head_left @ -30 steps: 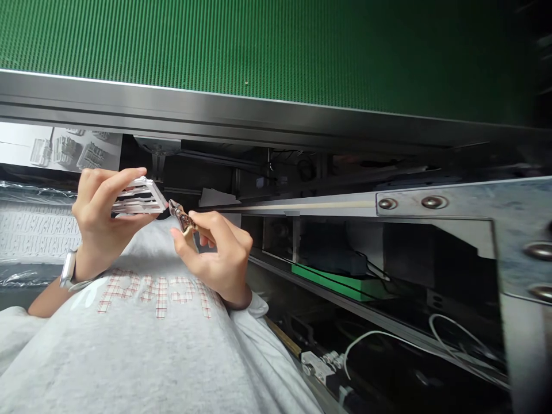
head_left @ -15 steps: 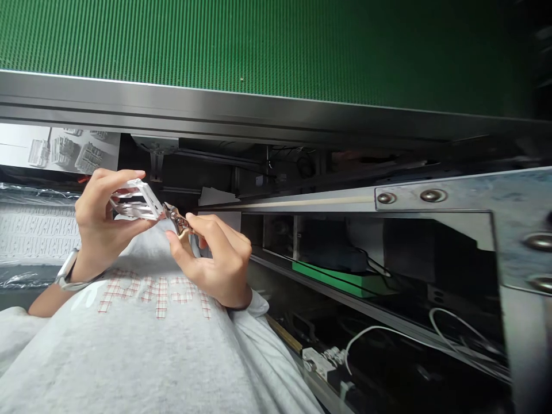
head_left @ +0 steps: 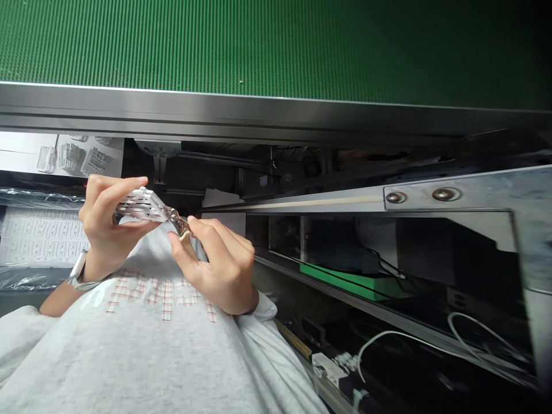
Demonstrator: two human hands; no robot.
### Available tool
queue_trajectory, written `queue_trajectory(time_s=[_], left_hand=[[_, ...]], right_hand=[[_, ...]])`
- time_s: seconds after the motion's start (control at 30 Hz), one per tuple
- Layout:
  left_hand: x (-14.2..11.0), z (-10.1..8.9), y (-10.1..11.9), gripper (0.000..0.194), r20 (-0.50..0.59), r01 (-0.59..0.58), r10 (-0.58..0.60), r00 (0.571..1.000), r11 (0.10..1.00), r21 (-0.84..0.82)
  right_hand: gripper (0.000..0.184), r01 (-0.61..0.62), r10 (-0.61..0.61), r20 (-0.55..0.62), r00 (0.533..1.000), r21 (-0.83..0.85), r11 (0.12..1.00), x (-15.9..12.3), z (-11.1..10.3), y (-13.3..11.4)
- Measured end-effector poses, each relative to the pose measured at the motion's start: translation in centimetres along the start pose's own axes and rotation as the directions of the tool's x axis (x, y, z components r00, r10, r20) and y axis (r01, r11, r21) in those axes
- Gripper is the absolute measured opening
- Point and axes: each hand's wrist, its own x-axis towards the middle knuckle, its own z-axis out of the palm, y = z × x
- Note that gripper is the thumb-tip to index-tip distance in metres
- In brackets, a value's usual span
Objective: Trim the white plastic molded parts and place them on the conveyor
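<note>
My left hand [head_left: 106, 215] pinches a white plastic frame-like part [head_left: 144, 205] with several thin bars, thumb below and fingers above. My right hand [head_left: 219, 261] grips a small pair of metal nippers [head_left: 176, 220] between thumb and fingers. The nippers' jaws meet the right edge of the white part; I cannot tell whether they are closed on it. Both hands are in front of a grey shirt [head_left: 172, 351], held up off any surface.
A green ribbed conveyor belt [head_left: 224, 46] with a metal edge rail [head_left: 215, 112] crosses the top. At the left, white parts [head_left: 69, 156] sit on a pale surface, above a plastic-wrapped tray [head_left: 38, 236] of flat white pieces. A bolted metal frame [head_left: 478, 190] stands at the right.
The white part has turned in my left hand, so its bars look more closely stacked. The nippers stay at its right edge. The whole view has shifted slightly.
</note>
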Motion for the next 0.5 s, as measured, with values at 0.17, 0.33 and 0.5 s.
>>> queue_trajectory(time_s=[0.17, 0.33, 0.5], left_hand=[[-0.16, 0.14, -0.07, 0.063, -0.028, -0.032, 0.033, 0.999, 0.999, 0.03], [-0.21, 0.25, -0.03, 0.063, -0.038, -0.04, 0.042, 0.998, 0.998, 0.055], [-0.2, 0.3, -0.12, 0.06, -0.045, -0.051, 0.053, 0.998, 0.997, 0.055]], right_hand=[[0.011, -0.006, 0.006, -0.006, 1.0, -0.012, 1.0, -0.14, -0.06, 0.01], [0.011, -0.001, 0.001, -0.014, 1.0, -0.005, 1.0, -0.15, -0.07, 0.06], [0.012, 0.004, -0.004, -0.018, 1.0, -0.006, 1.0, -0.14, -0.04, 0.08]])
